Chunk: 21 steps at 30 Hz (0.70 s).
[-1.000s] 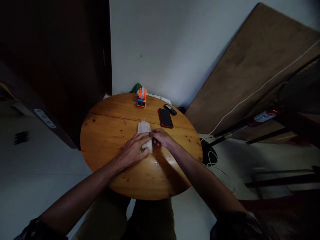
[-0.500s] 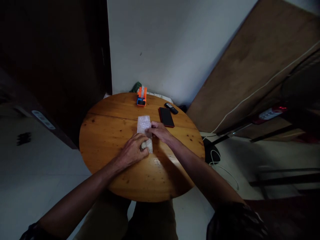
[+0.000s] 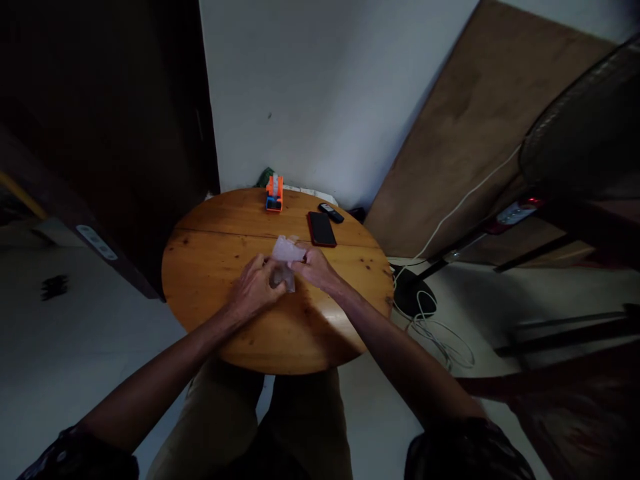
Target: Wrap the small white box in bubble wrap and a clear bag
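Note:
A sheet of bubble wrap is between my two hands over the middle of the round wooden table. My right hand pinches its far part, which is lifted and bent over. My left hand curls around the near end, its thumb and fingers closed on the wrap there. Something small and pale seems to lie inside that near end, but the fingers and dim light hide what it is.
An orange and blue tape dispenser stands at the table's far edge. A dark phone with a red edge and a black remote lie right of it. A standing fan and loose white cable are on the right.
The far part of the bubble wrap, flat on the table before, is now raised and folded toward me by my right hand. The view has shifted slightly.

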Tool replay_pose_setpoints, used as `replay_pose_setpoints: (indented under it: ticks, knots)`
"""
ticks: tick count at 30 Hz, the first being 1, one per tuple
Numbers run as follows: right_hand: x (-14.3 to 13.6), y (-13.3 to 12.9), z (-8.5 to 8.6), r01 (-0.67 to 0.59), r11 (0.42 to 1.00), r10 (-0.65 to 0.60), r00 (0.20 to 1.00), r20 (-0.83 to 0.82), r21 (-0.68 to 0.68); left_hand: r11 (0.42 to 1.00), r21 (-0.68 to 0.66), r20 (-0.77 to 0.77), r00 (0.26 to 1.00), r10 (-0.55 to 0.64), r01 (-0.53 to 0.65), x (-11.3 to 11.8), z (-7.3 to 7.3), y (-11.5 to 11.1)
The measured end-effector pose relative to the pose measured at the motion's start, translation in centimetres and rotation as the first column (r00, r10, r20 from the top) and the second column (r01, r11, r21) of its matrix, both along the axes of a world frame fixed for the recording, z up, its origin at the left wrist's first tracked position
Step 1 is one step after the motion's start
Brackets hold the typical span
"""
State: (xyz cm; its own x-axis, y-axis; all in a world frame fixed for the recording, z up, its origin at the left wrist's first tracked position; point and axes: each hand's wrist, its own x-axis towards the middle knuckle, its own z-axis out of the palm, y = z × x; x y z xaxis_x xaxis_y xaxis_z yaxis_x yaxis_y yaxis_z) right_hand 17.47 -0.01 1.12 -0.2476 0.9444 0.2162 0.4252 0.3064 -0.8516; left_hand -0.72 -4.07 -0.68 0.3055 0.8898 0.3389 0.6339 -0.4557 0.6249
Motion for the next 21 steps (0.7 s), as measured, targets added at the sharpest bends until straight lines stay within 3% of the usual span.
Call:
replay_pose_setpoints:
  ticks: [3,5,7,10,15,18,21]
  knots:
    - [0.0,-1.6,0.1,0.017,0.999,-0.023,0.992,0.122,0.049,0.989,0.023,0.015,0.99,0.142,-0.143,0.0,-0.3,-0.3]
    - [0.2,-2.8,0.2,0.01,0.995,-0.032,0.974,0.225,0.099,0.983,0.056,0.068,0.983,0.17,-0.174,-0.1,-0.9,-0.1]
    - [0.5,-4.0,0.2,-0.041,0.987,-0.007,0.953,0.303,0.154,0.987,0.099,0.108,0.988,0.112,-0.123,-0.2,-1.5,0.3]
    - [0.9,-5.5,-0.6,-0.145,0.949,0.029,0.925,0.379,0.28,0.989,0.138,0.116,0.991,-0.061,0.045,-0.7,-2.1,1.0]
    - [1.2,-5.9,-3.2,-0.221,0.881,0.019,0.9,0.436,0.419,0.931,0.137,0.08,0.933,-0.352,0.339,-2.6,-2.5,1.1]
    - [1.1,-5.3,-3.8,-0.197,0.875,0.004,0.917,0.399,0.442,0.931,0.123,0.04,0.935,-0.352,0.345,-3.1,-2.4,0.9]
    - [1.1,-4.4,-3.2,-0.141,0.908,0.016,0.953,0.304,0.395,0.95,0.094,0.09,0.948,-0.306,0.298,-2.7,-1.8,1.3]
